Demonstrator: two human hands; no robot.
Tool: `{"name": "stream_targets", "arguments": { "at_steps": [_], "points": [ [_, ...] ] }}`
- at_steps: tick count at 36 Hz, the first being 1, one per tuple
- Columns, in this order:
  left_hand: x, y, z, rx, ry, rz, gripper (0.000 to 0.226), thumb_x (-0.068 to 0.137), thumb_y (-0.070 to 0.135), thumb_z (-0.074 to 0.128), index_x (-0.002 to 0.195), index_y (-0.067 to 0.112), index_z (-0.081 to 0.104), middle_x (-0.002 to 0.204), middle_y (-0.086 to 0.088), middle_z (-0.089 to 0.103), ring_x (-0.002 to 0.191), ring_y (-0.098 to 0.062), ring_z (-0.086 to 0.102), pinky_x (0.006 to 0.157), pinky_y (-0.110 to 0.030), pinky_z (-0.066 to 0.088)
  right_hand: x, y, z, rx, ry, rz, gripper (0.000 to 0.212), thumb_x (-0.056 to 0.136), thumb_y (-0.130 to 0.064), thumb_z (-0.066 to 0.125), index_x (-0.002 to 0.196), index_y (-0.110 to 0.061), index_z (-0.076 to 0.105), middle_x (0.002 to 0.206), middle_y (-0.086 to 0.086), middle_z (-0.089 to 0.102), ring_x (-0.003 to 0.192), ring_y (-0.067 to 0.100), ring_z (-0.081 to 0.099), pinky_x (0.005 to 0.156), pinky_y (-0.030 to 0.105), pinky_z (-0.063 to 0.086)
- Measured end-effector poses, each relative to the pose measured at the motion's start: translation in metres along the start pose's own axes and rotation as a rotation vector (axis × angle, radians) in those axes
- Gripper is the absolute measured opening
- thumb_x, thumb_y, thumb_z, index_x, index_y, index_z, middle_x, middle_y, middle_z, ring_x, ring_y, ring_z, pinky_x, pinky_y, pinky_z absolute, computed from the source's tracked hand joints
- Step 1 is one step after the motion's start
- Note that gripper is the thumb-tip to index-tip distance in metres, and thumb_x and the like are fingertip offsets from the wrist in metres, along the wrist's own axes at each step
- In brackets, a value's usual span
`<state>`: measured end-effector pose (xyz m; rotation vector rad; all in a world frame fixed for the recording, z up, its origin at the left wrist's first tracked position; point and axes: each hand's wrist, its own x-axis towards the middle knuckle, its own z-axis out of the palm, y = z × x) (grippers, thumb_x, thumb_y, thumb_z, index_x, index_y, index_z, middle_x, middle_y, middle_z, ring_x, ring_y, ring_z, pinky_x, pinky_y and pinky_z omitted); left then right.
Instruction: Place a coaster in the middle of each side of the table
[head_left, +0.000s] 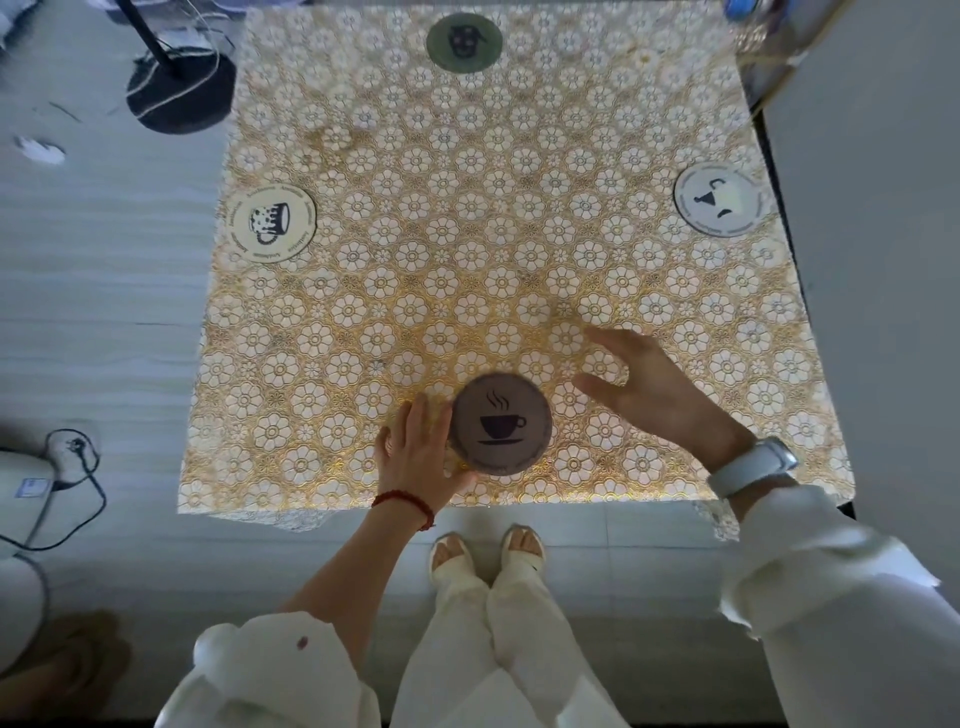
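Observation:
A square table (483, 291) wears a gold and white flower-patterned cloth. A brown coaster with a steaming cup (500, 423) lies near the middle of the near edge. My left hand (418, 452) rests flat beside it, fingers touching its left rim. My right hand (652, 389) hovers open to the right of it, fingers spread, not touching. A cream coaster with a mug drawing (271, 221) lies at the left edge. At the far edge sits a green coaster (464, 42), and a white coaster (721, 199) is at the right edge.
A black round lamp base (182, 91) with a pole and cord stands on the floor at the far left. A white appliance with a black cable (67, 467) sits left of the table. A grey wall (872, 208) borders the right side. My feet (488, 556) stand at the near edge.

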<state>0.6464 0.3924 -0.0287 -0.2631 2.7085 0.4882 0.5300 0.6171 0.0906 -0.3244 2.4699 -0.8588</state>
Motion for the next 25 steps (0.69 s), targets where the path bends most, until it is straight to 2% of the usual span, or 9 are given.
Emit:
{"name": "stream_targets", "arguments": {
  "at_steps": [3, 5, 7, 8, 11, 19, 25],
  "points": [
    [0.001, 0.000, 0.000, 0.012, -0.002, -0.004, 0.094, 0.066, 0.058, 0.064, 0.140, 0.030, 0.012, 0.154, -0.007, 0.005, 0.141, -0.028, 0.004, 0.111, -0.053, 0.014, 0.003, -0.004, 0.024, -0.038, -0.046, 0.030, 0.054, 0.087, -0.020, 0.056, 0.135, -0.012, 0.035, 0.133, 0.013, 0.049, 0.122, 0.024, 0.045, 0.099, 0.032, 0.036],
    [0.001, 0.001, 0.001, 0.022, -0.005, -0.007, 0.097, 0.065, 0.060, 0.065, 0.140, 0.030, 0.011, 0.154, -0.008, 0.004, 0.140, -0.028, 0.004, 0.111, -0.052, 0.014, 0.002, -0.001, 0.050, -0.063, -0.094, 0.010, 0.061, 0.087, -0.012, 0.054, 0.140, -0.012, 0.024, 0.139, 0.012, 0.041, 0.126, 0.025, 0.038, 0.099, 0.027, 0.032],
    [0.002, 0.001, 0.002, 0.020, -0.003, -0.009, 0.097, 0.064, 0.060, 0.065, 0.140, 0.030, 0.012, 0.154, -0.008, 0.004, 0.140, -0.028, 0.004, 0.110, -0.053, 0.014, 0.001, 0.006, 0.073, -0.163, -0.131, -0.007, 0.060, 0.086, -0.007, 0.050, 0.140, -0.009, 0.022, 0.145, 0.011, 0.028, 0.129, 0.029, 0.028, 0.106, 0.033, 0.027],
    [0.002, 0.002, 0.001, 0.016, -0.001, -0.012, 0.097, 0.064, 0.060, 0.065, 0.140, 0.030, 0.012, 0.154, -0.008, 0.004, 0.140, -0.028, 0.005, 0.110, -0.053, 0.014, 0.000, 0.010, 0.081, -0.228, -0.142, 0.012, 0.059, 0.085, -0.007, 0.049, 0.138, -0.009, 0.022, 0.144, 0.013, 0.026, 0.126, 0.032, 0.028, 0.107, 0.039, 0.030],
    [0.002, 0.002, 0.001, 0.012, 0.007, -0.012, 0.096, 0.064, 0.059, 0.065, 0.140, 0.031, 0.013, 0.154, -0.009, 0.005, 0.140, -0.028, 0.006, 0.110, -0.052, 0.014, -0.002, 0.016, 0.096, -0.281, -0.106, 0.082, 0.063, 0.079, -0.006, 0.053, 0.134, -0.007, 0.023, 0.134, 0.017, 0.030, 0.115, 0.035, 0.032, 0.096, 0.048, 0.042],
    [0.001, 0.002, -0.001, 0.011, 0.008, -0.010, 0.092, 0.066, 0.060, 0.063, 0.140, 0.031, 0.016, 0.154, -0.008, 0.006, 0.140, -0.028, 0.007, 0.110, -0.052, 0.015, -0.005, 0.019, 0.104, -0.293, -0.030, 0.091, 0.059, 0.076, -0.011, 0.058, 0.128, -0.007, 0.031, 0.133, 0.015, 0.032, 0.116, 0.033, 0.031, 0.097, 0.047, 0.041],
    [-0.001, 0.002, -0.002, 0.006, 0.000, -0.003, 0.092, 0.068, 0.060, 0.062, 0.140, 0.031, 0.014, 0.154, -0.008, 0.005, 0.140, -0.028, 0.006, 0.111, -0.052, 0.015, -0.005, 0.010, 0.092, -0.233, -0.060, 0.104, 0.059, 0.081, -0.020, 0.058, 0.130, -0.009, 0.029, 0.129, 0.014, 0.033, 0.116, 0.032, 0.033, 0.097, 0.048, 0.042]
  ]
}}
